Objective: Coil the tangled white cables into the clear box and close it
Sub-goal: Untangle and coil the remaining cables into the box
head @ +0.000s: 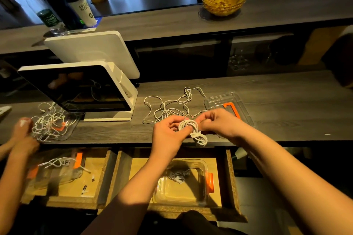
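Note:
My left hand (pixel 168 135) grips a coiled bundle of white cable (pixel 193 129) just above the counter's front edge. My right hand (pixel 215 122) pinches a strand at the bundle's top right. Loops of the bundle hang down below my hands. Behind them a loose tangle of white cable (pixel 168 105) lies spread on the counter. A clear lid with an orange clip (pixel 231 105) lies flat to the right, partly behind my right hand. The clear box (pixel 183 181) sits in an open drawer below and holds a grey coiled cable.
A white point-of-sale screen (pixel 80 89) stands at the left. Another person's hands (pixel 21 135) work on a second cable tangle over a clear lid (pixel 51 126). A second open drawer (pixel 63 177) holds another clear box. A wicker basket (pixel 224 3) and bottles stand on the upper shelf.

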{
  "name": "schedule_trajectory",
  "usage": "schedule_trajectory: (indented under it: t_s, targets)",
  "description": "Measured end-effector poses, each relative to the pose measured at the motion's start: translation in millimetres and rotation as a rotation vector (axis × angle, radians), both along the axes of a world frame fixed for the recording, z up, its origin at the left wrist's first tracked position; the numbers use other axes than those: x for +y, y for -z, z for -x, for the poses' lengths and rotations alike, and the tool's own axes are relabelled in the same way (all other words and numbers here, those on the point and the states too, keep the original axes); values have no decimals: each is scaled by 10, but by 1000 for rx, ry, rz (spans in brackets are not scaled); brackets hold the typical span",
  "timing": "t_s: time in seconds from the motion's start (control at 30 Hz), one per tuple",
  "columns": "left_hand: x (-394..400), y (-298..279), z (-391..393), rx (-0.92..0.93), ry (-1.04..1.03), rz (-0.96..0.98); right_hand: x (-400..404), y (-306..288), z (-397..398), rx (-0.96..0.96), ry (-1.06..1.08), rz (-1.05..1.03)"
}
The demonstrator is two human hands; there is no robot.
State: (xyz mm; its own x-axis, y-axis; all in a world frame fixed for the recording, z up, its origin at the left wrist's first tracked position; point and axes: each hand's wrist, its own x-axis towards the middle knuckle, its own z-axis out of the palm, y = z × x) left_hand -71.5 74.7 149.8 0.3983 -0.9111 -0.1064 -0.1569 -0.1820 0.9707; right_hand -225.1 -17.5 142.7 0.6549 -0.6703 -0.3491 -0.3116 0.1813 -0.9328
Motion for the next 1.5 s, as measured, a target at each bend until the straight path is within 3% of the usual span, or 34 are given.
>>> schedule_trajectory:
  t_s: [0.07, 0.17, 0.33, 0.5, 0.73, 0.87, 1.0, 1.13, 1.23, 1.37, 1.5]
  targets:
    - [-27, 0, 3, 68, -79, 0, 130, 81, -66, -105, 249, -103]
    - [-58, 34, 22, 61, -177, 18, 385, 191, -190, -202, 439, -35]
    - [-65, 54, 53, 25, -237, 52, 626, 194, -233, -378, 512, -33]
    - [-82, 52, 54, 53, -242, 55, 631, 199, -243, -323, 529, 108]
    - [-71, 30, -58, 267, 37, 52, 509, 210, -174, -378, 521, 34]
    - [-31, 61, -104, 463, 96, 34, 459, 161, -104, -486, 392, -276]
    - [-27, 81, -80, 512, 107, 28, 387, 111, -8, -556, 332, -615]
    - [-50, 120, -70, 566, 101, -49, 392, 126, 30, -622, 299, -754]
    - [-48, 174, -86, 398, 20, -103, 387, 152, 62, -565, 290, -672]
    - [-68, 191, -105, -7, 105, -148, 415, 230, 28, -407, 279, -293]
    - [-127, 91, -122, 32, 204, -257, 430, 242, 7, -279, 322, 22]
